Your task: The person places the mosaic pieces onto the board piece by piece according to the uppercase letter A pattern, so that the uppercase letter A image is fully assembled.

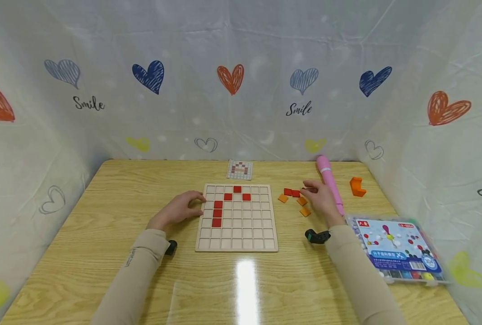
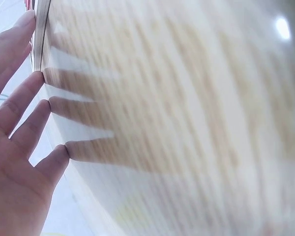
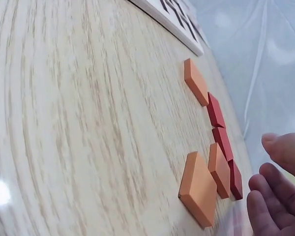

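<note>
A square wooden grid board lies on the table, with several red square tiles set in its upper and left cells. My left hand rests at the board's left edge; in the left wrist view its spread fingers reach down to the tabletop and the board's side. Right of the board, my right hand hovers by a small group of loose tiles. In the right wrist view, thumb and fingers are apart with nothing between them, close to a red tile. Two more red tiles and three orange tiles lie beside it.
A small pattern card lies behind the board. A pink microphone-shaped stick and an orange bracket-like piece are at the right rear. A clear plastic box with a molecule-picture label sits at the right, near my forearm. Printed cloth hangs behind.
</note>
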{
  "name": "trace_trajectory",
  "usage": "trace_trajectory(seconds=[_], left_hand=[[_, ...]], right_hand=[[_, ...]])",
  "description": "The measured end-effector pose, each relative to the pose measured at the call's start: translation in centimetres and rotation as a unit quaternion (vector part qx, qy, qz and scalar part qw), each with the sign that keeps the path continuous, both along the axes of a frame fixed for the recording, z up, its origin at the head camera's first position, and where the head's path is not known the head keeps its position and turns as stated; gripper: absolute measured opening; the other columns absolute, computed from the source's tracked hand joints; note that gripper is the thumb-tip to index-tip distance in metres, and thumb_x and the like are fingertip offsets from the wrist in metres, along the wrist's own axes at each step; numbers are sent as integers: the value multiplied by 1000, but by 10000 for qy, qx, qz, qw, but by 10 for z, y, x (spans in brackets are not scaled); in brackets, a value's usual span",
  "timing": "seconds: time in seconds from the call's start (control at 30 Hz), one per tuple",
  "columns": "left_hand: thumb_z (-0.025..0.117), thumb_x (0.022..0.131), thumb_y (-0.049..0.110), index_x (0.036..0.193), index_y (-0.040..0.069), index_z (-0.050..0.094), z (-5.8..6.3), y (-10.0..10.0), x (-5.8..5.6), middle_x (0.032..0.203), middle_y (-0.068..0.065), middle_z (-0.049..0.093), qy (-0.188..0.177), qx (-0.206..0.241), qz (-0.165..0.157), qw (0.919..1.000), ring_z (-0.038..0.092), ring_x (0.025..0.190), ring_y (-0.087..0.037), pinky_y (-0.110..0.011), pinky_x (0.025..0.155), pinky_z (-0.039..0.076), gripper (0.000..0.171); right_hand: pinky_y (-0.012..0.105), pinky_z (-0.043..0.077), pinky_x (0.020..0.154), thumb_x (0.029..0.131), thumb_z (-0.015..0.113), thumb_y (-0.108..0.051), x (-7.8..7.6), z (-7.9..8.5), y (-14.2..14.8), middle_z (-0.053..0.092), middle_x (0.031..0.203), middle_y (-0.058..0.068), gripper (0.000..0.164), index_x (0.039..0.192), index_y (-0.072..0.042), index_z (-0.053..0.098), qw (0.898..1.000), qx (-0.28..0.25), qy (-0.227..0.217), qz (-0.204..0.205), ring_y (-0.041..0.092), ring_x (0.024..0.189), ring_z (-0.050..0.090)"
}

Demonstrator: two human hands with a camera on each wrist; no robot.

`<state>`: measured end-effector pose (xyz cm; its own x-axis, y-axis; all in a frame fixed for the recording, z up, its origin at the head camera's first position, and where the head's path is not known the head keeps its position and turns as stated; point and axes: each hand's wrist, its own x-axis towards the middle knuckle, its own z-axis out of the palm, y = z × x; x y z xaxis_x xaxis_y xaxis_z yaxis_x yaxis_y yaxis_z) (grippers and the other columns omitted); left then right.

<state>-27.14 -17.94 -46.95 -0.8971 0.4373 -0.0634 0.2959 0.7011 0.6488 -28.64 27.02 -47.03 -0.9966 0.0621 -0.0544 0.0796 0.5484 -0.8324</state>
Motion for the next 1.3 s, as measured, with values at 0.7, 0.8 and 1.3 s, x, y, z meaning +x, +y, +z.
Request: trace_trajectory(seconds=[0.7,0.8,1.3], left_hand=[[71,91,16,123,6,62,3,-1,2,144,-18,47,5,-67,2,10000,34,139,-39,-53,116,26,36],[71,91,16,124,6,62,4,0,3,144,-19,47,-11,-72,11,10000,34,139,-39,-53,116,26,36],[71,91,16,124,6,61,3,0,2,142,-19,49,-9,-25,-27,10000,36,137,-39,-53,115,28,36]], right_hand=[[43,53,94,96,64,-21,-3,0,-35,56,136,18,49,140,-1,52,9993,8,-10,365,33,118,57],[44,52,95,95,64,-18,-4,-2,-38,57,133,20,48,138,0,52,9991,197,0,375,34,119,57],[44,50,97,94,64,-7,-12,-5,-39,59,129,22,47,139,1,52,9983,531,1,250,34,118,55]])
